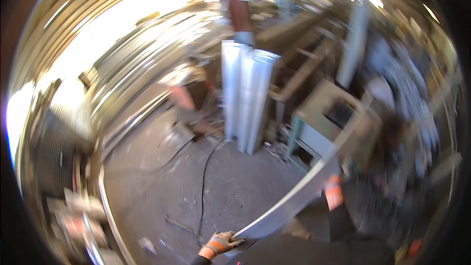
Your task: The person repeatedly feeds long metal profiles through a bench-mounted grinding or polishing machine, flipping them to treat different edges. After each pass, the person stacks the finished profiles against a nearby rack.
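Note:
A long, pale sheet-metal strip (pixel 287 206) slants across in front of me, from the lower middle up to the right. My left hand (pixel 223 242), in a grey and orange work glove, is closed on its near left end. Farther along, my right hand (pixel 333 185) is at the strip's right side in a similar glove. It seems to grip the strip's edge, though blur and the metal hide most of its fingers. Past the right hand, the strip's far end smears into the background near a work table (pixel 321 105).
Bright metal ducts or rolled sheets (pixel 248 98) stand upright by a post (pixel 240 14). Dark cables (pixel 202 191) lie across the grey floor (pixel 152 181). Corrugated sheets (pixel 56 152) lean at left. Crumpled grey material (pixel 407 93) is heaped at right.

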